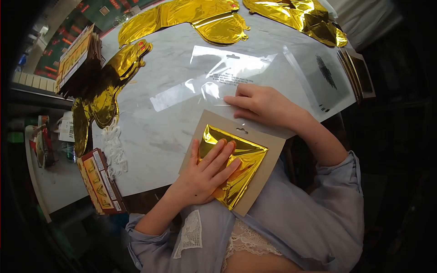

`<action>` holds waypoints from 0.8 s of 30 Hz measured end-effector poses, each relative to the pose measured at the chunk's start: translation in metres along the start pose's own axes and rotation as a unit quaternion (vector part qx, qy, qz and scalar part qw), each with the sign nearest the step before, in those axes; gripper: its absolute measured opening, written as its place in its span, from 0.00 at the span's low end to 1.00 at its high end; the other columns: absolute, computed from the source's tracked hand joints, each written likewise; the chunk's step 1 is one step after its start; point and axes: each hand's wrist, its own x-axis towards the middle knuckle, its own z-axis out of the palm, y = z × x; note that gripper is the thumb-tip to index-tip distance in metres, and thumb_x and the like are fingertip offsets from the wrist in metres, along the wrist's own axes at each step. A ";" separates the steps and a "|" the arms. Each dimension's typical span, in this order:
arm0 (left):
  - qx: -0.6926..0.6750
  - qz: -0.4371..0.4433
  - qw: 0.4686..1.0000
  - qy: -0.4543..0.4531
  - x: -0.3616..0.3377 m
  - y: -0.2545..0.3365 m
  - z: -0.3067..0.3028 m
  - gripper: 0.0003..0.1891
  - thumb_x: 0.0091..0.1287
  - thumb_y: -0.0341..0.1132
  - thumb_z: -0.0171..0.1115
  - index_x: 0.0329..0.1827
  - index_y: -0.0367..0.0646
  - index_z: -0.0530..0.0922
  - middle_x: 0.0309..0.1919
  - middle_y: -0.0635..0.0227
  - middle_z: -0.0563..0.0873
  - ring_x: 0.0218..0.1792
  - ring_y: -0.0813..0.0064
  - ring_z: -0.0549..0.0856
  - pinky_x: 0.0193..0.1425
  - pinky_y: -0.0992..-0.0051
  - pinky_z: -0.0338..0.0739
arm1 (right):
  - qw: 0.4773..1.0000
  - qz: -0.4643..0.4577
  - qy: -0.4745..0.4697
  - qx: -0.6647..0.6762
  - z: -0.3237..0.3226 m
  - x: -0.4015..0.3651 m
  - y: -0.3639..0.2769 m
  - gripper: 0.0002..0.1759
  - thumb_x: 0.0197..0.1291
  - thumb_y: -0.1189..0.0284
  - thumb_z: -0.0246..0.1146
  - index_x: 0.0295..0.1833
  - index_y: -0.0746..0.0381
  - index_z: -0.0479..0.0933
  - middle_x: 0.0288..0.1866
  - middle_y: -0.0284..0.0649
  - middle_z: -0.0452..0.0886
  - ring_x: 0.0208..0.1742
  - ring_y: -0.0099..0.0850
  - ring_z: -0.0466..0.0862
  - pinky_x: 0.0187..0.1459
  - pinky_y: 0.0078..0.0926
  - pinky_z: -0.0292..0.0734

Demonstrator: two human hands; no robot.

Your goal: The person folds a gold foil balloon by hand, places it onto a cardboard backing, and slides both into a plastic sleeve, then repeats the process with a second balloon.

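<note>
My left hand [207, 173] presses flat on a folded gold foil balloon [243, 157], which lies on a brown cardboard backing card [268, 170] at the near table edge. My right hand [261, 105] rests just beyond the card, fingers on the edge of a clear plastic bag [214, 77] with a hang hole and printed text. The bag lies flat on the white marble table [150, 132].
Unfolded gold foil balloons lie at the far edge [218, 20], far right [314, 20] and left [107, 86]. Stacks of printed cards sit at left [77, 59] and lower left [102, 182]. A second clear bag [323, 75] and white string [114, 148] lie nearby.
</note>
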 end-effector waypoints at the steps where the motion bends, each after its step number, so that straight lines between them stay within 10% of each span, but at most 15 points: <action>1: 0.001 0.000 1.000 0.001 -0.001 -0.001 -0.001 0.39 0.69 0.47 0.66 0.84 0.50 0.68 0.87 0.50 0.62 0.87 0.51 0.63 0.83 0.23 0.42 | 1.000 -0.001 0.000 -0.001 0.000 -0.001 0.000 0.21 0.71 0.68 0.70 0.67 0.57 0.81 0.44 0.41 0.81 0.44 0.43 0.85 0.43 0.40 0.84; 13: 0.063 -0.024 0.997 -0.043 -0.005 -0.017 -0.017 0.45 0.63 0.38 0.70 0.87 0.49 0.65 0.88 0.51 0.59 0.89 0.51 0.59 0.80 0.19 0.42 | 0.995 -0.026 -0.059 -0.078 -0.017 0.006 -0.017 0.24 0.70 0.71 0.67 0.70 0.58 0.79 0.42 0.39 0.81 0.44 0.39 0.87 0.40 0.37 0.85; 24: 0.085 -0.039 0.995 -0.042 -0.005 -0.021 -0.014 0.41 0.68 0.43 0.66 0.86 0.48 0.66 0.88 0.49 0.60 0.88 0.48 0.60 0.80 0.17 0.41 | 0.961 -0.034 -0.130 -0.240 -0.021 -0.005 -0.044 0.05 0.59 0.74 0.67 0.38 0.61 0.77 0.35 0.39 0.80 0.36 0.34 0.89 0.33 0.32 0.85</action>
